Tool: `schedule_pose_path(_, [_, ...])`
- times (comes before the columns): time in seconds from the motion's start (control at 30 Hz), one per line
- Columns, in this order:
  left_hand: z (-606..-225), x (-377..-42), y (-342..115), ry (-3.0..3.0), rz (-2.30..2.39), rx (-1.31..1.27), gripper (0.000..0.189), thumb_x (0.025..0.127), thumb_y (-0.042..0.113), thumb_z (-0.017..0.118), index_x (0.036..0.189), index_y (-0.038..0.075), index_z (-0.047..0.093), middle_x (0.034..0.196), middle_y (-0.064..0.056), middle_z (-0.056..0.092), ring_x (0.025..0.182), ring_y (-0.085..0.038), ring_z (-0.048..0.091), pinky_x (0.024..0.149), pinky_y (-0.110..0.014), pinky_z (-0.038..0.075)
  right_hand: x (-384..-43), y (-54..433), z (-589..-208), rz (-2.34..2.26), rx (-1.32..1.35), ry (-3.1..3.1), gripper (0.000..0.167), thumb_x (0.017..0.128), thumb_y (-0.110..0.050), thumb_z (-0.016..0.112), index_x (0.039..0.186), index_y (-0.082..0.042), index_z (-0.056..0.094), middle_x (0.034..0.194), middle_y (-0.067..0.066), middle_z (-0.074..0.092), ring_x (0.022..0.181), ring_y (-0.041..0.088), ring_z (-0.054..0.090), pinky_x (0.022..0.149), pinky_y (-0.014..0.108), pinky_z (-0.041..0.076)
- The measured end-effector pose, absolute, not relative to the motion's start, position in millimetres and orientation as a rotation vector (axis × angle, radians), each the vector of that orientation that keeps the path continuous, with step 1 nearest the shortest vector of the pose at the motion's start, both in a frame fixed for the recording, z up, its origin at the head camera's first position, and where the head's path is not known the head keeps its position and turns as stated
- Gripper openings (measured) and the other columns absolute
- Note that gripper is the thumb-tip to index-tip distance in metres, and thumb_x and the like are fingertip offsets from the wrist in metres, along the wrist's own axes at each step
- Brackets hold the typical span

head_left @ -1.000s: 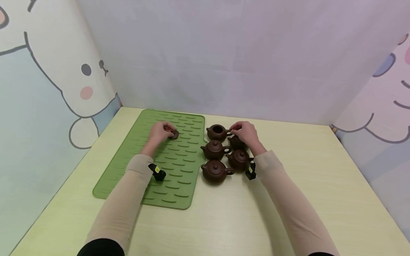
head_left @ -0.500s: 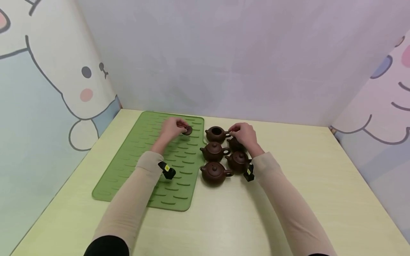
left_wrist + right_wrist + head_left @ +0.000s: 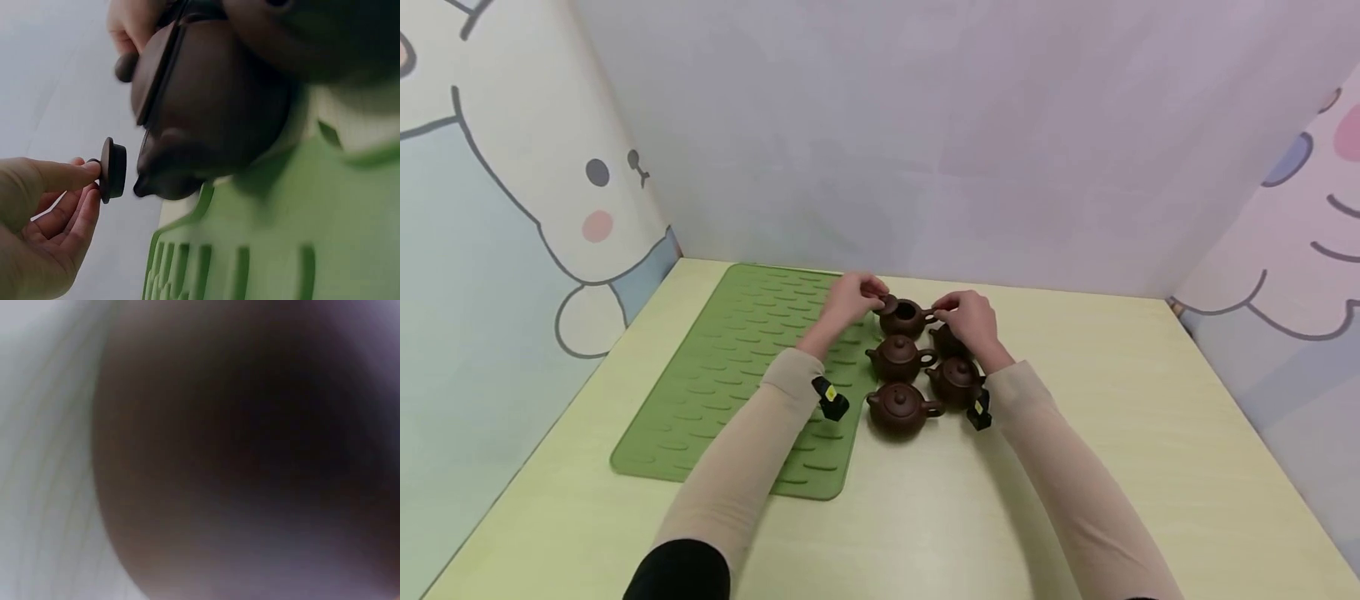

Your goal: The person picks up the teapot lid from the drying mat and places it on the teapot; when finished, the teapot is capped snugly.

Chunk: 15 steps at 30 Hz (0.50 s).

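Already we held the lid [image 3: 113, 169] pinched by its knob between thumb and fingertips of our left hand [image 3: 850, 298], edge-on, just beside the spout of the open teapot [image 3: 905, 317] but not yet over its mouth. That pot stood at the far left of the cluster, at about twelve o'clock from the two lidded pots in front of it. Our right hand [image 3: 964, 315] sat at three o'clock of the open pot, fingers curled at its handle, steadying it; the right wrist view was too blurred to confirm the grip, so we judged from the head view alone.

We judged the work partly done: the lid was up off the green mat [image 3: 722, 375], which lay at nine o'clock of the pots on the counter [image 3: 1075, 467], and had been brought to the pot. What was left, as far as we could see, was to turn the lid flat, centre it and seat it. Three other teapots [image 3: 901, 408] showed lids on; a fourth, under our right hand, was mostly hidden.
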<state>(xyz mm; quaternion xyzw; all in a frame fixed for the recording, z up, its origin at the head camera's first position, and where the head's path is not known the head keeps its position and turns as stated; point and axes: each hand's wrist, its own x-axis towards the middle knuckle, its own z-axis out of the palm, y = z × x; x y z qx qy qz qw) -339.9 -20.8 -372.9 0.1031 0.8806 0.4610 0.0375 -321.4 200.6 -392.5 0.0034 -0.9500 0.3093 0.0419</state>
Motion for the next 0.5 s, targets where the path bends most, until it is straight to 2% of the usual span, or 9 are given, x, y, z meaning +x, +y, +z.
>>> schedule_pose_path(0.5, [-385, -345, 18, 2.744, 1.361, 0.368, 0.012, 0.093, 0.004, 0.068, 0.104, 0.008, 0.071, 0.108, -0.010, 0.072, 0.102, -0.024, 0.068, 0.087, -0.035, 0.058, -322, 204, -397, 0.964, 0.025, -2.878, 0.015, 0.092, -0.021, 0.070, 0.102, -0.015, 0.079, 0.106, 0.005, 0.077, 0.100, 0.028, 0.069, 0.084, 0.044, 0.054])
